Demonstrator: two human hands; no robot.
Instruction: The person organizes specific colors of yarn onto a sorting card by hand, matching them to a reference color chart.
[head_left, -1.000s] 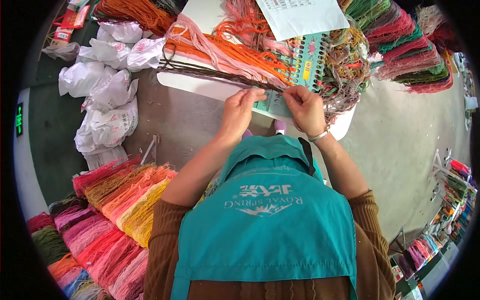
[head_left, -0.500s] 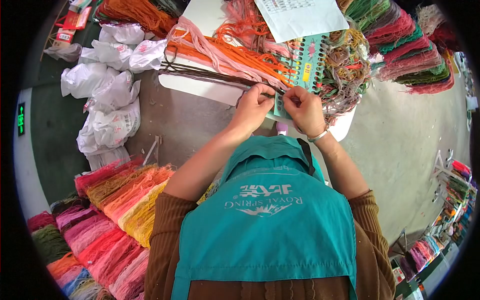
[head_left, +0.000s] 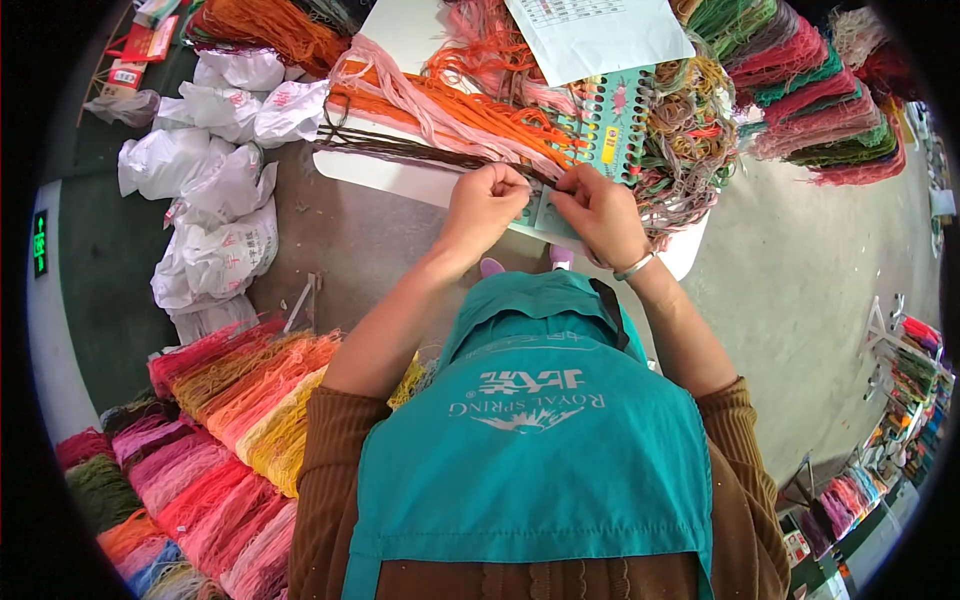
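Observation:
My left hand (head_left: 487, 207) is closed in a pinch at the near edge of the table, beside the end of a dark brown thread bundle (head_left: 420, 151). What its fingertips hold is too small to make out. My right hand (head_left: 605, 217) lies over the near end of a green card with holes along its edges (head_left: 610, 130). Its thumb and forefinger close on the dark brown thread where it meets the card. Orange thread (head_left: 490, 112) and pink thread (head_left: 420, 105) run from the card across the table to the left.
On the white table (head_left: 385, 185) are a printed sheet (head_left: 600, 40) and a tangle of mixed threads (head_left: 690, 140). White plastic bags (head_left: 215, 190) stand on the floor at left. Coloured thread hanks (head_left: 220, 430) lie at lower left, and more hanks (head_left: 820, 100) hang at upper right.
My left hand has moved left, away from the right hand, and the gap between them is wider. My right hand has shifted slightly, its fingers now reaching farther up over the card.

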